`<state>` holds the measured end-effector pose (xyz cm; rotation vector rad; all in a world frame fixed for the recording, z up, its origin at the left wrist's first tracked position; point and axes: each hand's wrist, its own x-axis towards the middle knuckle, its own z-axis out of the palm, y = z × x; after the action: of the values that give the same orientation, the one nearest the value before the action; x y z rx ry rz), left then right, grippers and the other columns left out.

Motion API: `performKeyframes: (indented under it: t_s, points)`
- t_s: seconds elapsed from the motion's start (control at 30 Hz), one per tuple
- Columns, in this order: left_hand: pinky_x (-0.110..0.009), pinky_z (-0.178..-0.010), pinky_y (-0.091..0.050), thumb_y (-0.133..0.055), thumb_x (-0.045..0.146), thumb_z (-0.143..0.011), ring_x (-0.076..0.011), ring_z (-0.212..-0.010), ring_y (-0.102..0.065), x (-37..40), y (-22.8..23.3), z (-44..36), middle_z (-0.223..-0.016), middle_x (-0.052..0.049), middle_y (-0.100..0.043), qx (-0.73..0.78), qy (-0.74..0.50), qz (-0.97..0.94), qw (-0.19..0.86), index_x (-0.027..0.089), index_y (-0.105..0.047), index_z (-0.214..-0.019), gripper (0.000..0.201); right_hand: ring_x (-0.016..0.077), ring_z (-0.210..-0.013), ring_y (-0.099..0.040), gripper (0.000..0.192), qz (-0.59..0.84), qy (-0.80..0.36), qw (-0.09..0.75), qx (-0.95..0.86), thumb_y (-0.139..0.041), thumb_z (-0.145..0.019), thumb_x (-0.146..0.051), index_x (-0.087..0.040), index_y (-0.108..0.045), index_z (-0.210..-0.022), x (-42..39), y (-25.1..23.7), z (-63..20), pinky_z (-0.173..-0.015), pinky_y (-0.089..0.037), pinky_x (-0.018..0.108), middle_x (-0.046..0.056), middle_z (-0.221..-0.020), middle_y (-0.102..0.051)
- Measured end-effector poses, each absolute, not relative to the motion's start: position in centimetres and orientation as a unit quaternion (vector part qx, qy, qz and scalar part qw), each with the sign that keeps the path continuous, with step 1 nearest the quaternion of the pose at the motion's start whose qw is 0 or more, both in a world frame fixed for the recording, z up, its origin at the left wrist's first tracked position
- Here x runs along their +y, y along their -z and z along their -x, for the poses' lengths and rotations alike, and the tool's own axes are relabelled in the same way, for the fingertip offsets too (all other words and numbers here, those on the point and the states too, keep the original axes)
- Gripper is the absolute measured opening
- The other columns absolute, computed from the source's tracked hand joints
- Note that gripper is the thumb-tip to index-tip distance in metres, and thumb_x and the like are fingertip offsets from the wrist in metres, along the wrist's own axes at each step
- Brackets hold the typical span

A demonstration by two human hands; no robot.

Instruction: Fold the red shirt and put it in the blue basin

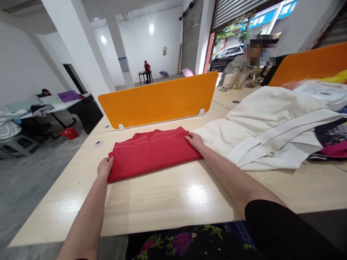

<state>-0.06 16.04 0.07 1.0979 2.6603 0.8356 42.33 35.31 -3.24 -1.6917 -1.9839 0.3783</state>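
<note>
A folded red garment (154,153) with pale stitching along its far edge lies on the light wooden table (151,202). At its left end my left hand (105,167) is closed on the edge, fingers partly hidden behind the cloth. My right hand (195,141) grips the far right corner, thumb on top and fingertips pressed to the fabric. A cream-white garment (260,133) with a wide waistband is spread just to the right, with my right forearm in front of part of it.
An orange divider (159,101) stands along the table's far side. Plastic cups (229,81) are at the back right, near a seated person. A plastic-wrapped pack (322,92) and dark and pink clothes (336,144) lie at the far right. Cable holes (99,143) mark the left side.
</note>
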Motion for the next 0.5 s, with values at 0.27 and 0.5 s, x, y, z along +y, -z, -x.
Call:
performKeyframes:
  t_s: [0.27, 0.5]
  points:
    - [-0.046, -0.073, -0.047, -0.031, 0.042, -0.091, -0.0335, -0.091, -0.065, 8.5, 1.7, -1.6, -0.091, -0.012, -0.069, 0.911, -0.034, -0.411, 0.01, 0.023, -0.056, -0.095, 0.032, 0.0253, -0.089, -0.065, 0.032, 0.633, -0.046, 0.126, -0.762, -0.033, -0.098, -0.034, -0.017, -0.057, -0.107, 28.0, 3.9, -43.5, -0.069, -0.039, 0.03, 0.013, -0.096, -0.07]
    - [-0.048, -0.083, -0.049, -0.017, 0.024, -0.093, -0.03, -0.097, -0.063, 8.1, -0.4, -6.5, -0.107, -0.017, -0.065, 0.811, -0.079, -0.543, -0.202, 0.02, -0.061, -0.107, 0.046, 0.0241, -0.094, -0.063, 0.03, 0.658, -0.075, 0.178, -0.728, -0.037, -0.097, -0.033, -0.017, -0.055, -0.114, 26.9, 3.7, -44.1, -0.075, -0.041, 0.03, 0.012, -0.103, -0.068]
